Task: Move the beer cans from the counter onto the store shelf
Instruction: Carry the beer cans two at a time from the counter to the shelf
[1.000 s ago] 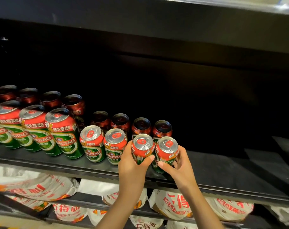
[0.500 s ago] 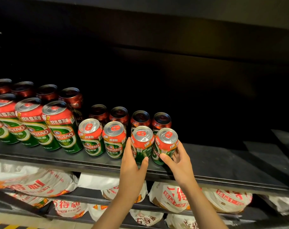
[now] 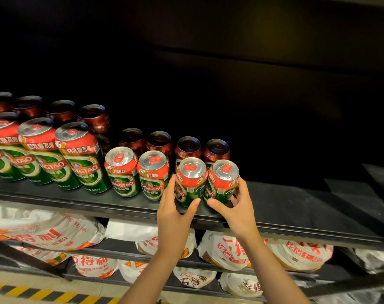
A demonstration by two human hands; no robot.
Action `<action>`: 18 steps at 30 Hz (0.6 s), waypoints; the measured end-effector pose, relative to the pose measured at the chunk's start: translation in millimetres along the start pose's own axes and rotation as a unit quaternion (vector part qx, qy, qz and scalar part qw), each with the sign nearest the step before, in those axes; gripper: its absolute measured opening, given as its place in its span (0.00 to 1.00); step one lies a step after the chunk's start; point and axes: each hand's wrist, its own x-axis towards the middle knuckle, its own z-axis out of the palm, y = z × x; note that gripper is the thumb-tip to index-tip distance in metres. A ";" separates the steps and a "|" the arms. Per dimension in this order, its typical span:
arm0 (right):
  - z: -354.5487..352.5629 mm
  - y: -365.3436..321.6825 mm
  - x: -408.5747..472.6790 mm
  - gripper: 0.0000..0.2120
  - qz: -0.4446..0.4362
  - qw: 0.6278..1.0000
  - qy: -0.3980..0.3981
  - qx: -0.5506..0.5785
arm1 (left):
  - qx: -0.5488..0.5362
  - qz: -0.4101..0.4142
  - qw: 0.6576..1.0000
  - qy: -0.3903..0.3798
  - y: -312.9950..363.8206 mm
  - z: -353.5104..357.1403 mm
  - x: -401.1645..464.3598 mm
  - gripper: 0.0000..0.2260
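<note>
Two short red-and-green beer cans stand side by side at the front of the black store shelf (image 3: 296,207). My left hand (image 3: 175,213) curls its fingers and thumb around the left can (image 3: 190,183). My right hand (image 3: 237,209) holds the right can (image 3: 223,183) the same way, thumb in front, fingers behind. Both cans rest on the shelf, next to two more short cans (image 3: 151,175). A second row of dark cans (image 3: 187,148) stands behind them in shadow.
Several taller green cans (image 3: 81,159) fill the shelf's left part. The shelf's right part is bare black board. White printed sacks (image 3: 265,251) lie on the lower shelves. A yellow-and-black striped strip (image 3: 44,292) runs along the floor.
Both hands have stayed on the two cans. The cans have settled upright on the shelf, slightly further back. My view has shifted a little.
</note>
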 end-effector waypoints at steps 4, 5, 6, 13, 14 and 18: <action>1.9 3.5 2.2 0.39 -0.001 1.000 0.026 -0.010 | 0.005 0.017 1.000 -0.013 -4.6 -3.4 1.6 0.33; 1.7 3.7 2.4 0.37 -0.002 1.000 0.025 -0.011 | 0.006 0.020 1.000 -0.015 -5.8 -4.3 2.1 0.33; 1.0 3.8 2.4 0.36 -0.004 1.000 0.021 -0.014 | 0.006 0.023 1.000 -0.016 -6.6 -5.0 2.5 0.33; -1.8 3.0 1.4 0.33 -0.006 1.000 -0.010 -0.027 | -0.017 0.002 1.000 0.006 -3.7 -3.3 0.4 0.32; -1.2 3.1 1.3 0.34 -0.005 1.000 -0.011 -0.028 | -0.022 -0.003 1.000 0.016 -3.1 -2.4 -0.5 0.32; 1.7 4.5 1.6 0.36 0.004 0.999 0.003 -0.033 | -0.023 -0.006 0.999 0.043 -2.0 0.5 -3.2 0.31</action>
